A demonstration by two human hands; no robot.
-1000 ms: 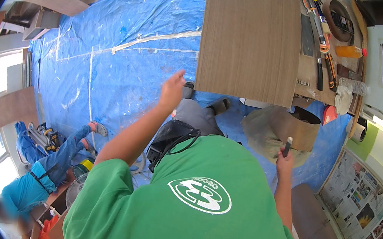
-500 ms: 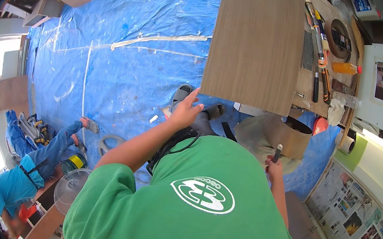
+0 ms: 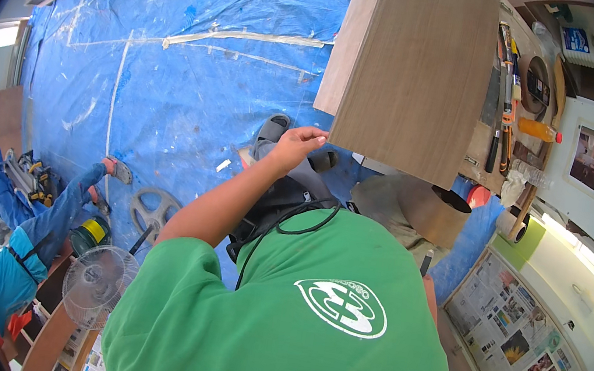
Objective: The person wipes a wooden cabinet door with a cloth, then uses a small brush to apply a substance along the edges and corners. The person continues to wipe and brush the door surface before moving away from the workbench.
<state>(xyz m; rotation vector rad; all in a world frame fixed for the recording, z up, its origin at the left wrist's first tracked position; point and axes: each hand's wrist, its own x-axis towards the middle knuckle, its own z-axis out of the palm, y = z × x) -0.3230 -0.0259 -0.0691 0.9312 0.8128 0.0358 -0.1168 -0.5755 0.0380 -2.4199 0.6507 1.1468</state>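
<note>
A large brown wood-grain panel (image 3: 418,74) lies over the worktable, its near left corner beside my left hand (image 3: 297,148). The thumb and fingers of that hand are brought together at this corner, pinching its edge. Along the panel's left side a paler wood face (image 3: 347,51) shows. Low on the right, the end of a short dark-handled tool (image 3: 426,263) sticks up from my right hand. The green shirt hides nearly all of that hand, leaving a sliver of skin (image 3: 430,292) visible. Beneath the panel's near edge stands a curled brown sheet (image 3: 427,209).
The worktable (image 3: 474,144) carries hand tools (image 3: 504,100), a tape roll (image 3: 534,83) and an orange bottle (image 3: 537,130). Blue sheeting (image 3: 196,99) covers the floor. At the left are a fan (image 3: 98,286) and another person in blue (image 3: 8,272).
My left hand has closed from spread fingers onto the panel's corner. The panel's paler left face has come into view. My right hand has slipped mostly behind the shirt; the whole view has shifted.
</note>
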